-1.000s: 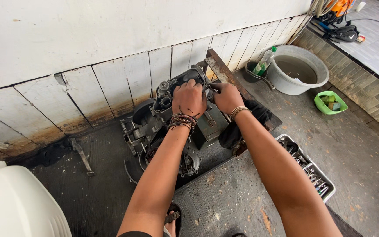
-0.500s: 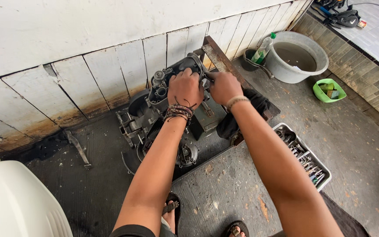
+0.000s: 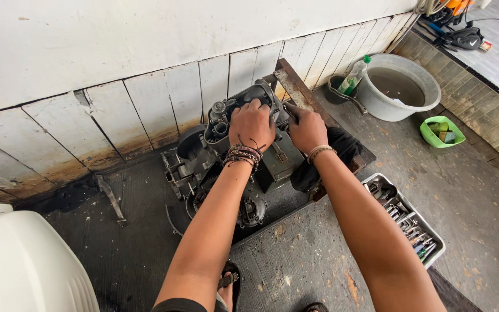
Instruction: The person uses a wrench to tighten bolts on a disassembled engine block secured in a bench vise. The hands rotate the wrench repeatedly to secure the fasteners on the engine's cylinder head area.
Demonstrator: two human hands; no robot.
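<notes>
2 hands stay clamped on the engine block [image 3: 244, 156]: your left hand [image 3: 252, 124] grips its top, your right hand [image 3: 305, 128] its right edge. Only your view has shifted; the block remains against the tiled wall [image 3: 145, 98], left of the tool tray [image 3: 405, 216].

A white wall [image 3: 145, 40] runs along the back, its lower part faced with tall white tiles [image 3: 163, 107] stained brown and black near the bottom. The floor [image 3: 480, 196] is grey, greasy concrete, darkest where it meets the wall, and to the right it ends at a low step of small greenish-grey tiles [image 3: 480, 110]. Even daylight falls on it all, on a grey basin of murky water [image 3: 398, 86] by the wall, a small green tub [image 3: 442, 132] near it and a white plastic cover [image 3: 24, 266] at the lower left.
</notes>
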